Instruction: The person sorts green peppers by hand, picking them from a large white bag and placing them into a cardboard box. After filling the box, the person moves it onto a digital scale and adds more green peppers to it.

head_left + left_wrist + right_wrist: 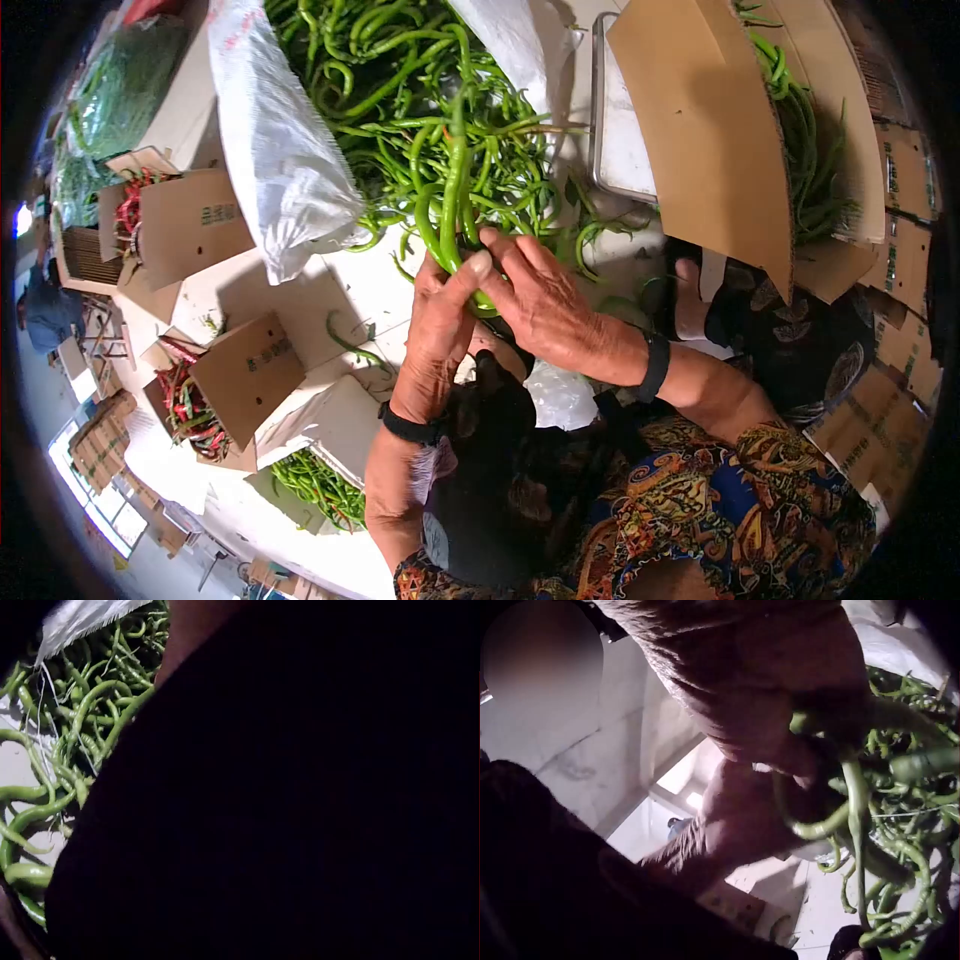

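A small bunch of long green chili peppers [455, 200] is held between both hands, its tips pointing away over the pile. My left hand [437, 315] grips the bunch near its lower end, thumb laid over it. From the other side my right hand [548, 312] holds the same peppers, its curled fingers close to the left thumb. In the right wrist view, green peppers [857, 806] stick out from between the two hands. Just beyond lies a large heap of green chili peppers [400, 90], spilling from a white woven sack [290, 150]. The left wrist view is mostly dark.
At right stands a tall cardboard box [700, 130] with green peppers inside, next to a metal-edged tray [618, 120]. Cardboard boxes of red peppers [190, 405] stand on the left. A box of green peppers [318, 487] sits near the left elbow. Loose peppers [352, 345] lie on the tiled floor.
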A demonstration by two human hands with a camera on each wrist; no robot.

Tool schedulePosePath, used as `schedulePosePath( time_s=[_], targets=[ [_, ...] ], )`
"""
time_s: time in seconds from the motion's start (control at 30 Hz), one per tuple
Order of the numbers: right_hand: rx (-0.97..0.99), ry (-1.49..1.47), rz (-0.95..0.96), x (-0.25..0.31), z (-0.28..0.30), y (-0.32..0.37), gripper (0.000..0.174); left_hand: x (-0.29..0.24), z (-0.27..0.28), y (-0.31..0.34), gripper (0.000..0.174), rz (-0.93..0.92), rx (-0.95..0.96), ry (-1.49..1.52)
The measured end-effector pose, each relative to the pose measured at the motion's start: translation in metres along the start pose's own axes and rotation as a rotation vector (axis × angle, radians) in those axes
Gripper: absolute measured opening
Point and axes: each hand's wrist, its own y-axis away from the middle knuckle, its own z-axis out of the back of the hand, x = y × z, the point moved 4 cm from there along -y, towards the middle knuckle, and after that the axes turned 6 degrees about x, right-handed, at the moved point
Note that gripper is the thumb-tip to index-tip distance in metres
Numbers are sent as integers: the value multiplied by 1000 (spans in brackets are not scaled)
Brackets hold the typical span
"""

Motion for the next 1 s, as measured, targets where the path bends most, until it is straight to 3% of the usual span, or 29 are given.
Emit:
schedulePosePath(
  time_s=[0.1,0.23,0.37,0.43,0.5,0.73,1.0],
  targets=[
    [-111,46,68,25,21,5,49,-26,-8,6,40,-35,-71,98],
    [-294,-147,237,41,70,27,37,-54,-7,16,49,-126,37,163],
    [-624,-363,42,16,134,57,13,-86,-16,43,52,-188,54,242],
    [-578,-610,-209,1,150,61,13,-102,-29,58,53,-207,126,253],
    [-457,-789,-260,-14,147,64,19,-117,-42,72,52,-217,212,227],
    [-14,-1205,-212,-2,126,60,30,-150,-103,115,57,-216,326,264],
    [56,-1570,3,36,163,87,27,-143,-144,138,54,-295,292,218]
  ],
)
